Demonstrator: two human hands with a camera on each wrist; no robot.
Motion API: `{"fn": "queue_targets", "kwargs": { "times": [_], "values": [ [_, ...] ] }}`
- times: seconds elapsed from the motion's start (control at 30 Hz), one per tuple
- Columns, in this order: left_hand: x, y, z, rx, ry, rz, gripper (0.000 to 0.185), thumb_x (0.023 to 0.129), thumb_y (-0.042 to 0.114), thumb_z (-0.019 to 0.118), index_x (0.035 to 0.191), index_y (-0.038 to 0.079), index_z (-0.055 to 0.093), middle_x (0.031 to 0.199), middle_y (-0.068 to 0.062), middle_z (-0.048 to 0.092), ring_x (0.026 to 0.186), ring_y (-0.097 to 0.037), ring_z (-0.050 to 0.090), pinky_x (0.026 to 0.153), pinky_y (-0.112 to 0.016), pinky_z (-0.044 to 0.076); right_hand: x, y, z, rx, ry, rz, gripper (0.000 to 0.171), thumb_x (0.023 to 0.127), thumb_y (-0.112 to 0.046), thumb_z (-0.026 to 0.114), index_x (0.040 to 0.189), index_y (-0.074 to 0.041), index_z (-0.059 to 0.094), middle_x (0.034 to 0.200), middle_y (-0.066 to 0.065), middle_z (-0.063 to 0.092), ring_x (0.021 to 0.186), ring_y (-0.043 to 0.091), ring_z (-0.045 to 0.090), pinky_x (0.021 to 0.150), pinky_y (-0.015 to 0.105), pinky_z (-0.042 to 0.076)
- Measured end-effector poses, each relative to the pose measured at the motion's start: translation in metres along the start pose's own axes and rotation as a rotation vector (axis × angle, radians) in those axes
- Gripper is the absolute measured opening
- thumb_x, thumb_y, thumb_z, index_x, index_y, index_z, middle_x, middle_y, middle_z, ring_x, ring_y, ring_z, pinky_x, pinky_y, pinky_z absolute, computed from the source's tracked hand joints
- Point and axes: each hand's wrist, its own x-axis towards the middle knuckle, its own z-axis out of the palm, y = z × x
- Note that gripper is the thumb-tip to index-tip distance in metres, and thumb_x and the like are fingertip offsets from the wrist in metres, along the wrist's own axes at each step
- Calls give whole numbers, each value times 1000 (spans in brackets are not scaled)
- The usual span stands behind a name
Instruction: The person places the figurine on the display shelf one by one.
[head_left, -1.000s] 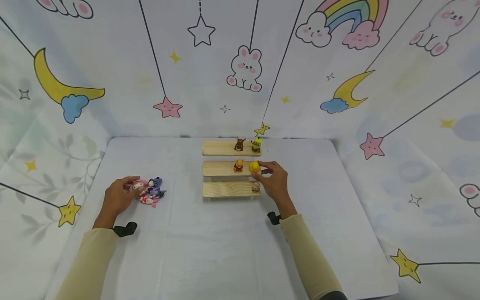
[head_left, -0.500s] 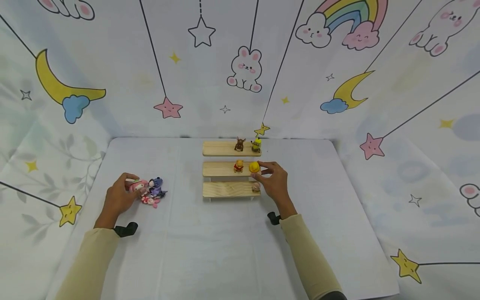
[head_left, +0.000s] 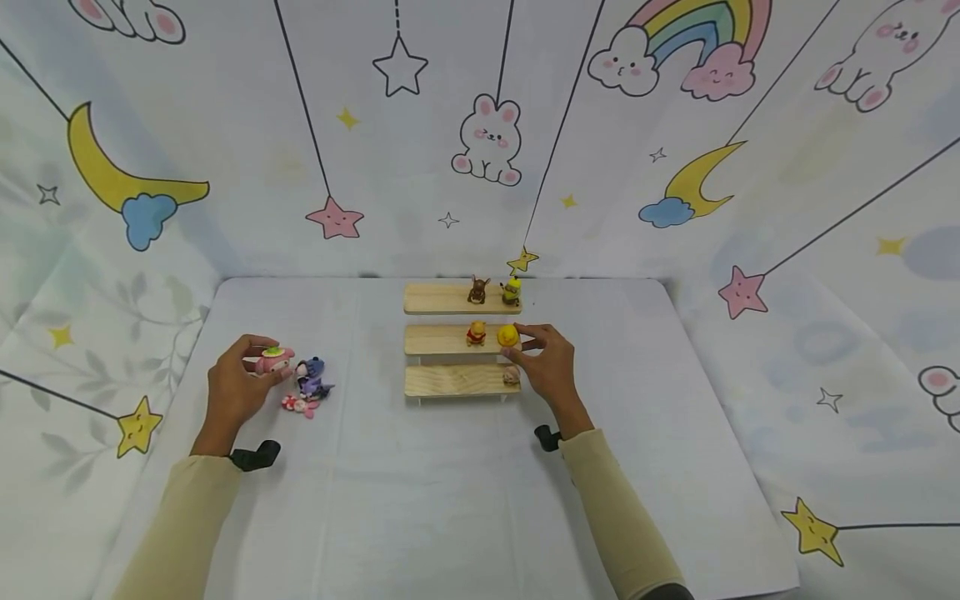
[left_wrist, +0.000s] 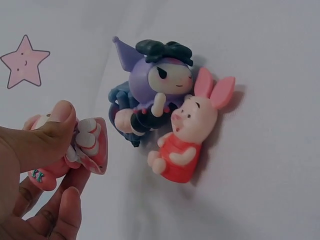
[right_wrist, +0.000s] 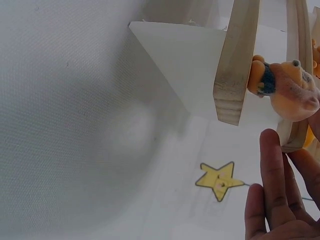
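Note:
My left hand [head_left: 238, 385] pinches a pink hooded figurine [head_left: 274, 360] between thumb and fingers, above the left part of the table. Beside it lie a purple figurine with a dark bow [left_wrist: 160, 82], a blue figurine [left_wrist: 120, 100] partly hidden behind it, and a pink piglet figurine in red [left_wrist: 192, 125]. At the middle shelf's right end, my right hand [head_left: 551, 358] holds a small yellow figurine [head_left: 508, 335] between thumb and index finger. A bear figurine in a blue top [right_wrist: 285, 87] stands on the lowest shelf, close to that hand.
Three wooden shelves [head_left: 442, 381] rise in steps at the table's back middle. A red-shirted yellow bear figurine [head_left: 476, 334] is on the middle one. On the top one stand a brown figurine [head_left: 477, 290] and a yellow-green figurine [head_left: 512, 292]. A patterned cloth [head_left: 420, 167] hangs behind.
My left hand has taken hold of the pink hooded figurine and raised it slightly, apart from the other figurines. The right hand stays at the yellow figurine.

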Motion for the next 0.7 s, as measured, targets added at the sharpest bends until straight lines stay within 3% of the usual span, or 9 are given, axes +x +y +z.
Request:
{"fn": "queue_targets", "kwargs": {
  "times": [0.23, 0.7],
  "values": [
    [1, 21, -3, -50, 51, 40, 49, 92, 20, 86, 137, 12, 65, 134, -21, 66, 107, -28, 56, 68, -11, 43, -1, -1, -1, 21, -2, 4, 49, 86, -27, 91, 132, -20, 77, 124, 7, 71, 103, 27, 73, 85, 42, 59],
    [8, 67, -7, -148, 98, 171, 46, 91, 23, 87, 133, 15, 70, 124, -10, 70, 98, -14, 57, 73, -10, 46, 0, 1, -1, 21, 0, -2, 48, 86, -26, 91, 131, -20, 78, 123, 7, 71, 102, 26, 74, 82, 42, 60]
  ]
}}
